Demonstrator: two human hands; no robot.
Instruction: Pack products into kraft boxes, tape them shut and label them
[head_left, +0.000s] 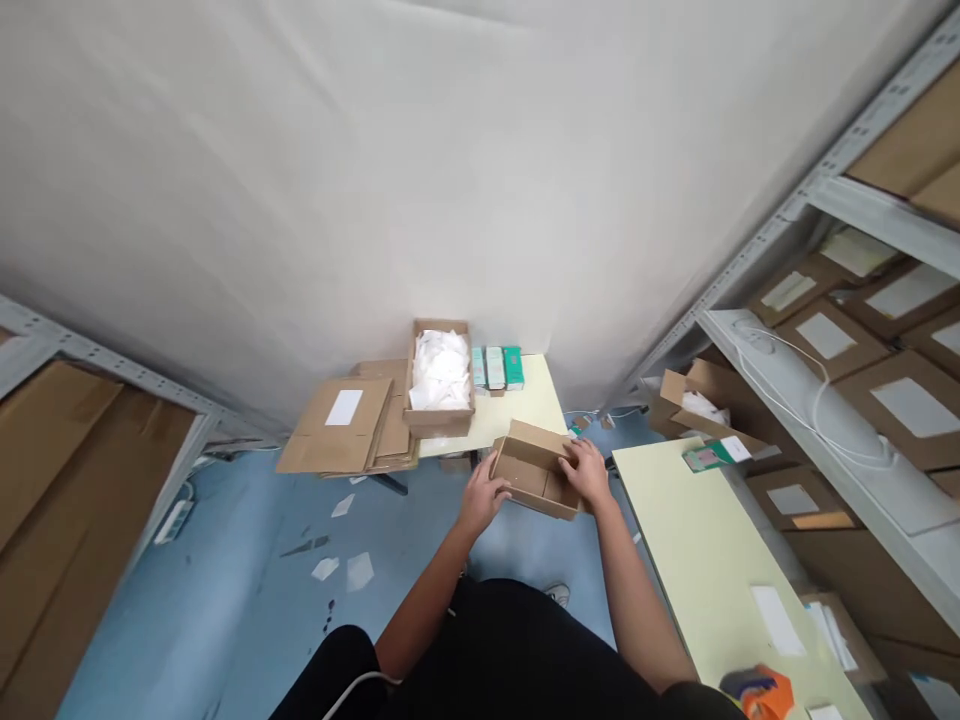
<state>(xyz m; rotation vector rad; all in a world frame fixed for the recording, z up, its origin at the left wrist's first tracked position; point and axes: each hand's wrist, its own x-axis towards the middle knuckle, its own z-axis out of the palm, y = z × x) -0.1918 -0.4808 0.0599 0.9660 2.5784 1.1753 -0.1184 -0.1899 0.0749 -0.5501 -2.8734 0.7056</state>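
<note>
An open, empty-looking cardboard box [534, 472] is held in front of my body, tilted, at the near edge of the back table. My left hand [481, 497] grips its left side, fingers over the rim. On the opposite side, my right hand [587, 470] grips the right wall, with fingers reaching inside. Beyond it on the table stands another cardboard box [440, 425] full of white packets [441, 368]. Beside that box are small green and white cartons [513, 368]. Flattened cardboard boxes [337, 425] lie stacked at the table's left end.
A pale side table [690, 510] to my right bears a green carton [709, 455] and an orange tape dispenser [769, 694]. Shelves [832, 340] with cardboard boxes flank the right; more cardboard [75, 500] stands at left. Paper scraps [360, 571] litter the blue floor.
</note>
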